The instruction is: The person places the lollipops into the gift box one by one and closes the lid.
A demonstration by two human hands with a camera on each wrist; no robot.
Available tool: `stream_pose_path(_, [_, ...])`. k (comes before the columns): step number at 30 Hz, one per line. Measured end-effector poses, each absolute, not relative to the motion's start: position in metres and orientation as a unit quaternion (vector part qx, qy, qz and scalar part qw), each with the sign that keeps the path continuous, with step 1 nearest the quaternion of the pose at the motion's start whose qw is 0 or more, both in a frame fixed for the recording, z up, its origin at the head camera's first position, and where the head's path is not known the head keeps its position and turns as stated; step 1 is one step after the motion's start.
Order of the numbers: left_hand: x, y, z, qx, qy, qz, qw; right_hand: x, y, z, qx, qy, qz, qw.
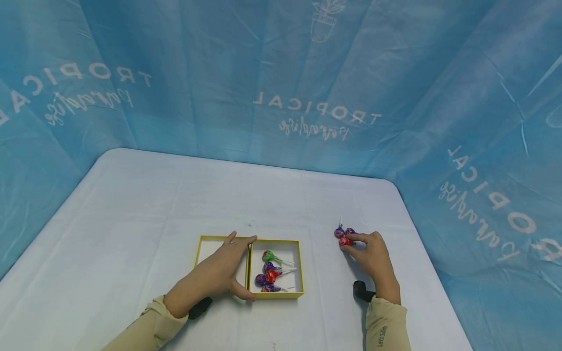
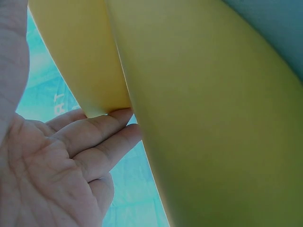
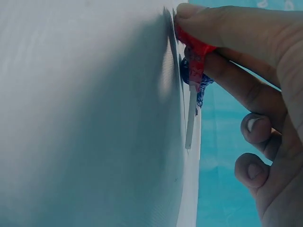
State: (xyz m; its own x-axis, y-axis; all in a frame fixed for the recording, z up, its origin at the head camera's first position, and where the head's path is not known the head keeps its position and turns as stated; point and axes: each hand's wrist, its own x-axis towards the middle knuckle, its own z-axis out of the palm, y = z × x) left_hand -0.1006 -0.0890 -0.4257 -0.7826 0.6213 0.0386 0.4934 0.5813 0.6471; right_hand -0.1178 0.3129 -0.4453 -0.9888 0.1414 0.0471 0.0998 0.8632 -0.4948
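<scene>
red lollipop (image 1: 344, 242) between fingertips (image 3: 189, 11) of right hand (image 1: 373, 257)

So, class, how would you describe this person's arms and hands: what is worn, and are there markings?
The hands, left hand and right hand, are ungloved. The left sleeve and right sleeve are beige cloth. Small dark lettering runs along the right one. A black piece shows by the left cuff, a rounded black knob by the right.
</scene>
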Motion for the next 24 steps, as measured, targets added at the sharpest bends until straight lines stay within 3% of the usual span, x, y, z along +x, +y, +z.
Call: stream_pose_path(24, [-0.101,-0.087,-0.426,0.309,0.884,0.335,0.103,-0.118,0.28,-0.443,0.012,-0.958,0.242,0.154])
